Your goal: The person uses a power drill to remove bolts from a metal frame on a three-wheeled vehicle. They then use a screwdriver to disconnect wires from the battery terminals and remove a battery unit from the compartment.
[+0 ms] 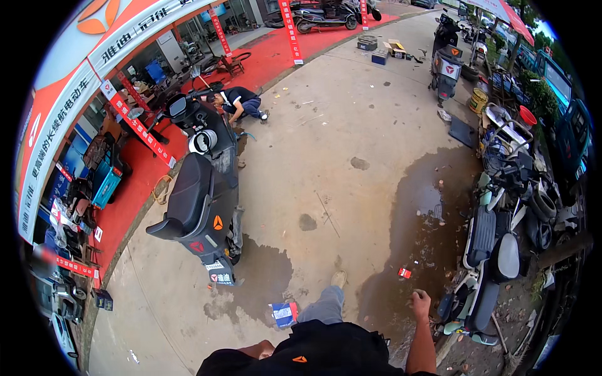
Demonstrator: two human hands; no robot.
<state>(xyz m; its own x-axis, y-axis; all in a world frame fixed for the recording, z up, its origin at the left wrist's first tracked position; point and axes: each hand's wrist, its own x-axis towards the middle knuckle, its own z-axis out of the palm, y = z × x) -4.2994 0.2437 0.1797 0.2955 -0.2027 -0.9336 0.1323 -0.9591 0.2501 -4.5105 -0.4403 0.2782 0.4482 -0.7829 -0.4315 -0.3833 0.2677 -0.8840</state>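
Observation:
My right hand [420,304] hangs at my right side over wet ground, its fingers loosely curled in. Nothing shows in it, and it touches nothing. A small red packet [404,272] lies on the concrete a little beyond it. On the left, only a bit of my left arm shows beside my black shirt; the hand itself is out of sight. One of my legs is stretched forward, with a light shoe on the ground. Ahead to the left stands a dark electric scooter [195,207] with a black seat, and a white helmet [202,142] rests on it.
A person [241,103] crouches by the scooter's front. Scrapped scooter parts [495,250] are piled along the right edge, with a yellow bucket [478,100] farther back. A flattened blue, white and red box [284,314] lies near my feet. Red carpet [128,200] fronts the shop.

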